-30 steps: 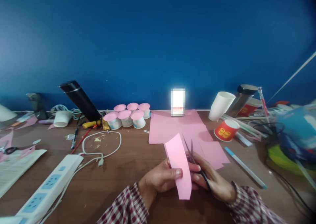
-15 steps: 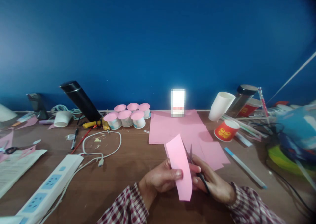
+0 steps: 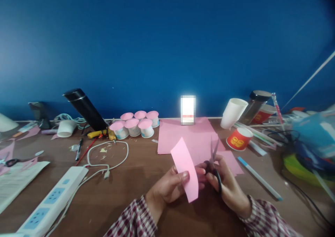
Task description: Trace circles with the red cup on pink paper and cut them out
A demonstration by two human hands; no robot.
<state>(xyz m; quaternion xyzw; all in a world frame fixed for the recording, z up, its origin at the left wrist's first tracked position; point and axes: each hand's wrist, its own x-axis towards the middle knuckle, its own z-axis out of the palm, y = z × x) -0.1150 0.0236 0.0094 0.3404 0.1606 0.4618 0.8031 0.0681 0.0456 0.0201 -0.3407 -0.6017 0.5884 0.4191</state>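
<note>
A curved strip of pink paper (image 3: 185, 170) is pinched between the thumb and fingers of my left hand (image 3: 169, 185), raised above the table and tilted to the left at its top. My right hand (image 3: 230, 184) holds black-handled scissors (image 3: 215, 153) by their loops, with the blades pointing up and slightly apart. The blades are clear of the strip, just to its right. Behind both hands lie pink paper sheets (image 3: 171, 139), partly covered by the strip and my right hand.
Several small cups with pink tops (image 3: 132, 125) stand back left. A red paper cup (image 3: 239, 138), stacked white cups (image 3: 232, 113) and a blue-white stick (image 3: 259, 177) are to the right. At left lie a power strip (image 3: 54, 197), a white cable (image 3: 127, 151) and a black bottle (image 3: 85, 106).
The scissors have moved right, away from the strip, and now point upward with blades parted. The strip has shifted slightly left and tilted further left.
</note>
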